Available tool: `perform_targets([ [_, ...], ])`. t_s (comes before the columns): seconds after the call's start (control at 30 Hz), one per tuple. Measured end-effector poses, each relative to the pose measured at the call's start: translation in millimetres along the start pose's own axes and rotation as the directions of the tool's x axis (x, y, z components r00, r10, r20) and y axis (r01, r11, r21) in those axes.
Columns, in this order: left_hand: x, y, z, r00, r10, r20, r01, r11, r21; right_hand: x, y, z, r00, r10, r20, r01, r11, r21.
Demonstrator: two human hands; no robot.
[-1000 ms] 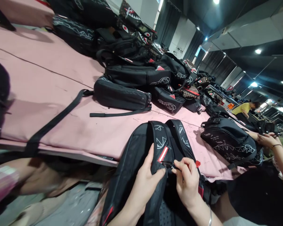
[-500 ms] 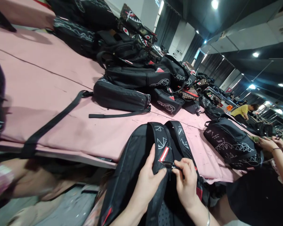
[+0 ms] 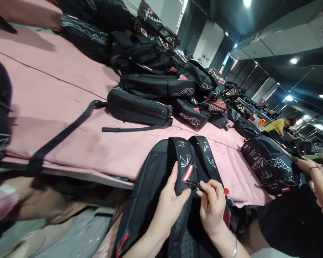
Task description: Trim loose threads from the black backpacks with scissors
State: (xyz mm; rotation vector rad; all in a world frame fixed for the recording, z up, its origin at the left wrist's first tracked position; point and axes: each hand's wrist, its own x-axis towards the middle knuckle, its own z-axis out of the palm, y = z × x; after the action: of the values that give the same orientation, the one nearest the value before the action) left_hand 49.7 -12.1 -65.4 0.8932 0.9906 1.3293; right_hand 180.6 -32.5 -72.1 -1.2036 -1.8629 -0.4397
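Observation:
A black backpack (image 3: 157,161) leans upright against the table's front edge, straps facing me. White scribbles and a red-and-white label (image 3: 187,173) mark its shoulder strap (image 3: 183,152). My left hand (image 3: 168,202) is closed on this strap, thumb on top just below the label and fingers at its far side. Pinched in my right hand (image 3: 212,202) is a small pair of dark thread snips (image 3: 193,185), their tips touching the strap beside the label's lower end. A silver bangle circles my right wrist.
Several black backpacks (image 3: 140,105) lie across the pink table (image 3: 78,125), with patterned bags piled behind. One black strap hangs over the front edge. At right, a co-worker's hand (image 3: 307,164) is at another scribbled backpack (image 3: 271,165). Another person's arm shows at lower left.
The snips have turned slightly at the label's lower end, with my right hand barely moved. My left hand keeps its hold. The co-worker's backpack has shifted a little to the right.

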Motion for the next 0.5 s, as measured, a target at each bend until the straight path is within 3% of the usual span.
perform_targets([
  [0.5,-0.5,-3.3,0.2,1.000,0.023,-0.002,-0.023,0.999,0.027,1.8,-4.0,1.7,1.000,-0.004,-0.006,0.003,0.999,-0.032],
])
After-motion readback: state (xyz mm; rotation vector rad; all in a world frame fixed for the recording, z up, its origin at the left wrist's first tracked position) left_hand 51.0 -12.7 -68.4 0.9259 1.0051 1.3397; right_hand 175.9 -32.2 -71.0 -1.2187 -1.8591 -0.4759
